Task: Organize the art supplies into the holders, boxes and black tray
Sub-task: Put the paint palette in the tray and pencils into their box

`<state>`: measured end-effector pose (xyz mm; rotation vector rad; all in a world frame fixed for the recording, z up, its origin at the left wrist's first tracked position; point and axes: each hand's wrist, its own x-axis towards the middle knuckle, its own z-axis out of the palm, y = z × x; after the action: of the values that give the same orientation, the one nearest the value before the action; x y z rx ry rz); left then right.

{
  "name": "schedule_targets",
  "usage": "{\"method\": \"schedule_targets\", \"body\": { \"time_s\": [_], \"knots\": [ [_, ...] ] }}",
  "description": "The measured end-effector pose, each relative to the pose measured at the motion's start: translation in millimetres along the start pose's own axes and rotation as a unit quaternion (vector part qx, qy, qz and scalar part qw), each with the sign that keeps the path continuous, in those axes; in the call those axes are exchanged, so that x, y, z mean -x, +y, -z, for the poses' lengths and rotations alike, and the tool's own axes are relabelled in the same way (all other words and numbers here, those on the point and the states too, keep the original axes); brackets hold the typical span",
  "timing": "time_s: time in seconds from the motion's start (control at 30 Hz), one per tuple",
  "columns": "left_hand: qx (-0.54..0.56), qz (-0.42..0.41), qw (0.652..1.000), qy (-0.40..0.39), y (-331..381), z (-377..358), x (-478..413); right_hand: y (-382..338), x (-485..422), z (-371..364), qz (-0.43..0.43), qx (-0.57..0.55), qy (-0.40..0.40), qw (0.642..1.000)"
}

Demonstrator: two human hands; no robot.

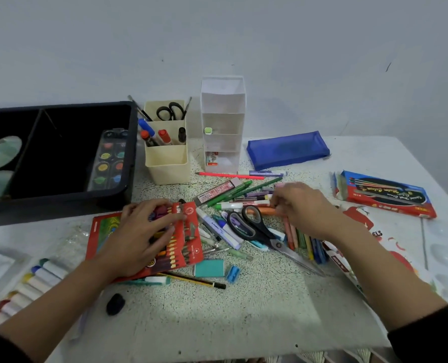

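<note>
My left hand (141, 234) lies on a red crayon box (189, 229) and holds a few dark crayons (160, 213) against it. My right hand (299, 205) reaches into a loose pile of pens and crayons, fingers curled on an orange crayon (264, 211). Black-handled scissors (254, 229) lie in the pile. A black tray (128, 163) at the left holds a watercolour palette (109, 161). A cream holder (166, 153) carries markers and scissors. Beside it stands a white tiered holder (223, 127).
A blue pouch (287, 150) lies behind the pile. A red brush box (385, 195) sits at the right. Paint tubes (31, 281) lie at the front left. A teal eraser (208, 268), blue sharpener (233, 274), pencil (199, 281) and black sharpener (115, 303) lie near the front.
</note>
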<state>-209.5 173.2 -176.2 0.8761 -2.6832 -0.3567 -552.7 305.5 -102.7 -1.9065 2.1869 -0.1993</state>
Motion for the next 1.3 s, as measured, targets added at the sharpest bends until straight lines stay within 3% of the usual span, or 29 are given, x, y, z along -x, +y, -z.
{"method": "schedule_targets", "body": {
  "time_s": [0.17, 0.3, 0.43, 0.6, 0.73, 0.87, 0.97, 1.03, 1.3],
  "knots": [
    [0.004, -0.009, 1.000, -0.004, 0, 4, 0, -70, -15, -3, 0.144, -0.060, 0.114, 0.981],
    [0.019, 0.011, 1.000, -0.002, 3, 5, 1, -117, -26, 6, 0.185, -0.241, 0.186, 0.934],
    [0.045, 0.005, 0.998, 0.038, 3, 5, 3, -133, -45, -3, 0.087, -0.418, 0.224, 0.876],
    [0.048, -0.002, 0.997, 0.060, 3, 5, 3, -116, -59, -35, -0.132, -0.583, 0.159, 0.786],
    [0.051, -0.010, 0.997, 0.059, 0, 4, 2, -117, -55, -44, -0.107, -0.648, 0.097, 0.748],
    [0.063, -0.011, 0.996, 0.063, -1, 3, 3, -103, -56, -36, -0.097, -0.547, 0.032, 0.831],
    [0.048, -0.015, 0.997, 0.059, -2, 2, 2, -83, -59, -28, -0.069, -0.380, -0.026, 0.922],
    [0.046, -0.014, 0.997, 0.063, -2, 1, 1, -83, -61, -29, -0.032, -0.273, -0.031, 0.961],
    [0.021, -0.012, 0.998, 0.060, -2, 0, 0, -109, -65, -41, 0.070, -0.097, -0.009, 0.993]
  ]
}}
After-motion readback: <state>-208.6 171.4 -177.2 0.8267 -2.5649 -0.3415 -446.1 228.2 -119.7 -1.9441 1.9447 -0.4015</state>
